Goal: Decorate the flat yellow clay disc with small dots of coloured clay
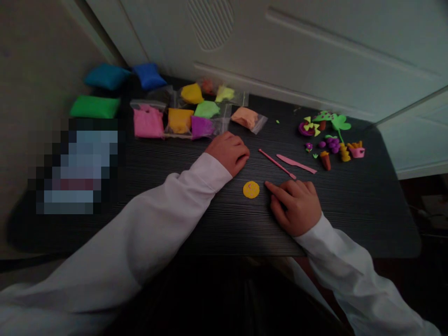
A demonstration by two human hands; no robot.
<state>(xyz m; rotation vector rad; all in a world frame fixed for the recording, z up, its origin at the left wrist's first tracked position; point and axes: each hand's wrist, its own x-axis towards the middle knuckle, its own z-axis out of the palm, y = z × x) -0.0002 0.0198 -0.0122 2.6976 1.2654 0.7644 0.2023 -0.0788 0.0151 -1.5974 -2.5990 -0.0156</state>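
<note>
Black ridged tabletop point(217, 228), colourful packets point(149, 122) toward its far left.
Yellow disc point(251, 189) lies around the middle; pink stick point(277, 164) and pink knife point(297, 164) sit beyond it, rightward. Small coloured models point(335, 144) cluster near the far right corner, a pixelated object point(80, 172) toward the left edge.
</note>
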